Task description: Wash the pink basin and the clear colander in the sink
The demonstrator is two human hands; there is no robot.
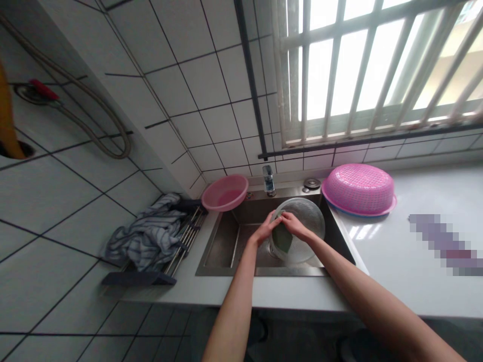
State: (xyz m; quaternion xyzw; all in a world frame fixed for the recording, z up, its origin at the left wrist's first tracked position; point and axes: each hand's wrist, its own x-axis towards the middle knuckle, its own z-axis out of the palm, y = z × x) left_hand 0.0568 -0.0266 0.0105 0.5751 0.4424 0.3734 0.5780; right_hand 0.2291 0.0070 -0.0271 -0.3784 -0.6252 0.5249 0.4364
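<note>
Both my hands meet at the left rim of a pale, see-through mesh colander [307, 221], which is in the sink [241, 231]. My left hand [263, 229] has its fingers closed at the rim, on a dull green cloth [282, 239]. My right hand [296, 224] is closed on the same cloth from the other side, its fingers touching the left ones. The cloth hangs down limp against the colander. Whether the fingers also grip the rim itself is hard to see.
Behind the sink stands a faucet [268, 180], with a drain strainer [312, 183] to its right. A pink basin [225, 193] sits at the back left corner. An upturned pink basket [358, 188] is on the right counter. Striped fabric [147, 234] covers a metal rack [184, 241] at left.
</note>
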